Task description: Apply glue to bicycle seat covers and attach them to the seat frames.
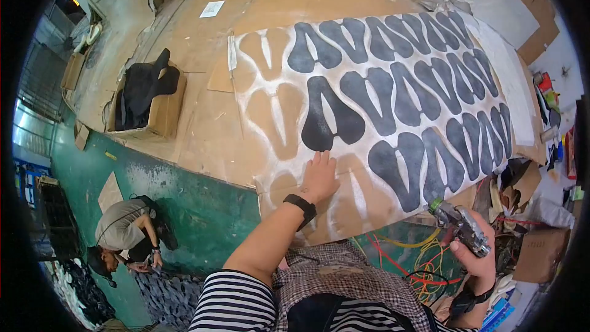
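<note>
Our left hand (pixel 321 178) lies with its fingers slightly spread at the near edge of a dark two-lobed piece (pixel 315 123), flat on the cardboard sheet (pixel 376 208) over the desk (pixel 203 98); we cannot tell whether they press on it. The piece's long axis runs away from us, narrow end far, lobes near. Our right hand (pixel 480 261) has its fingers wrapped around a spray gun (pixel 465 229) by the sheet's near right edge, nozzle up and left, body slanting down rightward. Print on the white paper (pixel 212 9) is too small to read.
</note>
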Motion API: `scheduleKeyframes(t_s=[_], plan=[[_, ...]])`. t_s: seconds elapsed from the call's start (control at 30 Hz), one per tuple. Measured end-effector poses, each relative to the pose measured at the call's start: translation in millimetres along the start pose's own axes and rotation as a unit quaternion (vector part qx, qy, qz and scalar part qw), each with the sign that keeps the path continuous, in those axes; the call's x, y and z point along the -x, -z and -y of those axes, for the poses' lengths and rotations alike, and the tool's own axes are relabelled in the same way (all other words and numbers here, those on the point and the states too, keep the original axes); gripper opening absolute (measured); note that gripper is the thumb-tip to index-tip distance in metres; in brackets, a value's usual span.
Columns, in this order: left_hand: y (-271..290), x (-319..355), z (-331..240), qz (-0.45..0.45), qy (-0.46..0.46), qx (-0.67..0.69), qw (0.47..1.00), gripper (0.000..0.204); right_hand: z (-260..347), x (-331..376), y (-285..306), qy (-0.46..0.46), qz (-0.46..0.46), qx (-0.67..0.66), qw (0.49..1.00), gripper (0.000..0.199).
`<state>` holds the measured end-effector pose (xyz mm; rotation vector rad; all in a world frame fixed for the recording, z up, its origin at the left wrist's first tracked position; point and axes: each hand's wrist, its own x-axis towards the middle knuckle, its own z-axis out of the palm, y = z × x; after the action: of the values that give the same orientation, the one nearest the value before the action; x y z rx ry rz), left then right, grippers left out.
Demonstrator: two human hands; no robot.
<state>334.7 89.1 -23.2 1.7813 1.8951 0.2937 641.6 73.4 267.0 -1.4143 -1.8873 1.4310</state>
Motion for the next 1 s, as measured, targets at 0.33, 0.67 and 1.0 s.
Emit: scheduleKeyframes(t_s=[0.33, 0.67, 1.0], plan=[[-7, 0, 4, -0.043, -0.006, -0.002, 0.999, 0.050, 0, 4, 3, -0.010, -0.004, -0.011, 1.000, 0.054], [-4, -1, 3, -0.013, 0.001, -0.016, 1.000, 0.052, 0, 7, 8, -0.022, -0.108, -0.036, 0.993, 0.061], [-6, 0, 2, -0.017, 0.003, -0.020, 1.000, 0.053, 1, 13, 12, -0.039, -0.042, -0.014, 0.998, 0.059]])
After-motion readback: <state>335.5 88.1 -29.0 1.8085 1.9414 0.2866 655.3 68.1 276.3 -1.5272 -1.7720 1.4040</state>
